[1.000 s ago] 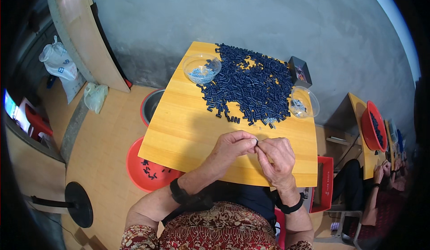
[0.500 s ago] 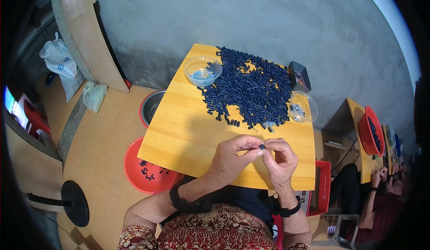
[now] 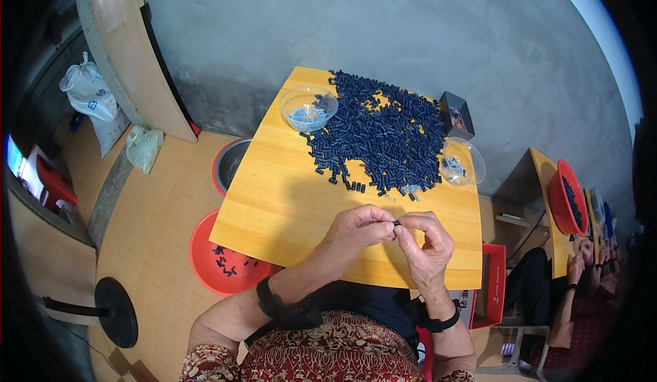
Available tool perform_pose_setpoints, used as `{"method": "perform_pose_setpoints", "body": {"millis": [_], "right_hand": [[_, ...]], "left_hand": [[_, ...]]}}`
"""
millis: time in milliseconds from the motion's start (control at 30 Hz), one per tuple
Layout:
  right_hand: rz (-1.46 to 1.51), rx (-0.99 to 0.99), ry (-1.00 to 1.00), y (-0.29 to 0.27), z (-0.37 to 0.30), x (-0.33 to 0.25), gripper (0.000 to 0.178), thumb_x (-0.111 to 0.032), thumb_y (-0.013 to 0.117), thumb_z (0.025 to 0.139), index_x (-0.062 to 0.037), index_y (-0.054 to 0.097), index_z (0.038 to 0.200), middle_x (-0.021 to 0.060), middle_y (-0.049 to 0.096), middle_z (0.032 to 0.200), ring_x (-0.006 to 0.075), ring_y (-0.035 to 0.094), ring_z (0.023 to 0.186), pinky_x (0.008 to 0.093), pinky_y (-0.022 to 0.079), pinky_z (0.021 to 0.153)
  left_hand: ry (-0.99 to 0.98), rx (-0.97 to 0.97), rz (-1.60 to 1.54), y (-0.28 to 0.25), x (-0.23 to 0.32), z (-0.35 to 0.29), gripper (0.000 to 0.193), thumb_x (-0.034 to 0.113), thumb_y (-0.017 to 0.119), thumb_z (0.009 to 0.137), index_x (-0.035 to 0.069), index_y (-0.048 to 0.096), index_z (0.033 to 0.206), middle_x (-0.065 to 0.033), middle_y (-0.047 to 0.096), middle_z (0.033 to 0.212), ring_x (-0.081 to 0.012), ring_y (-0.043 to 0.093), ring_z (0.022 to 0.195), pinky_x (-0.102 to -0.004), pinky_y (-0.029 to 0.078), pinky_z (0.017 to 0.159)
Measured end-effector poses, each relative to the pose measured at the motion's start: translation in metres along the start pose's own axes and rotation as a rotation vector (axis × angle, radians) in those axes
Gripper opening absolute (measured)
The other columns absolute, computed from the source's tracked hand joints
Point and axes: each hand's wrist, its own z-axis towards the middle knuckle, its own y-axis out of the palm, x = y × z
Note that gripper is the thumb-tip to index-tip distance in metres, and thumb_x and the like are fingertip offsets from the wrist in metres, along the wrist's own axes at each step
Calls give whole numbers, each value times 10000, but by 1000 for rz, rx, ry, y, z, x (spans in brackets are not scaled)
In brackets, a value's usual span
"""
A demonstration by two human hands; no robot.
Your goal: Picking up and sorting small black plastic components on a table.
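Note:
My left hand point(image 3: 352, 237) and my right hand point(image 3: 426, 245) meet above the near part of a wooden table point(image 3: 274, 197). Between their pinched fingertips sits one small black cylindrical piece point(image 3: 396, 223), mostly covered by the fingers. Beyond them spreads a large pile of similar black pieces point(image 3: 383, 129). A clear round bowl point(image 3: 321, 101) with small bluish-silver parts stands left of the pile. Another clear bowl point(image 3: 472, 155), holding a few small parts, is at its right. A few tiny clear or silvery bits point(image 3: 410, 189) lie at the pile's near edge.
Left of the table, a red basin point(image 3: 205, 262) holds some black pieces, with a grey basin point(image 3: 226, 170) behind it. A dark box point(image 3: 460, 105) stands at the back right. Another person's hands point(image 3: 582, 259) are at a side table with a red basin point(image 3: 556, 200).
My left thumb and fingers have closed in on the black piece, and less of it shows. Both hands stay nearly in place.

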Motion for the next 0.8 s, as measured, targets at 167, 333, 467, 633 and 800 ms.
{"method": "perform_pose_setpoints", "body": {"millis": [167, 333, 467, 633, 800], "right_hand": [[-164, -99, -159, -2, 4, 3, 195, 31, 712, 704, -9, 640, 881, 114, 646, 858, 268, 606, 781, 347, 479, 698], [-272, -163, -264, 0, 7, 1, 240, 28, 720, 679, -35, 628, 891, 96, 638, 875, 273, 599, 800, 360, 462, 705], [-380, -179, -366, -3, 9, 1, 254, 16, 728, 664, -45, 618, 885, 87, 632, 864, 268, 596, 794, 362, 450, 700], [-385, -127, -379, -2, 8, 6, 262, 6, 732, 645, -44, 609, 871, 84, 623, 831, 271, 595, 772, 368, 460, 678], [-350, -66, -334, -4, 7, 8, 254, -3, 731, 634, -42, 602, 849, 86, 617, 814, 271, 594, 752, 369, 470, 659]], "left_hand": [[-78, -34, 26, -7, -3, 2, 158, 139, 606, 905, 40, 629, 1026, -11, 632, 971, -76, 590, 900, -224, 472, 838], [-185, 28, -79, -11, -8, 4, 156, 170, 632, 881, 64, 657, 992, 15, 640, 906, -33, 532, 784, -195, 423, 724], [-239, 24, -125, -13, -11, 4, 117, 171, 615, 908, 89, 644, 987, 12, 636, 965, -67, 580, 914, -232, 460, 841], [-258, 6, -93, -11, -10, 5, 159, 208, 620, 911, 89, 646, 1013, 17, 631, 961, -64, 571, 891, -242, 455, 861], [-275, 17, -75, -8, -5, 5, 191, 229, 610, 919, 75, 648, 1026, 7, 632, 956, -66, 571, 903, -244, 459, 860]]}}
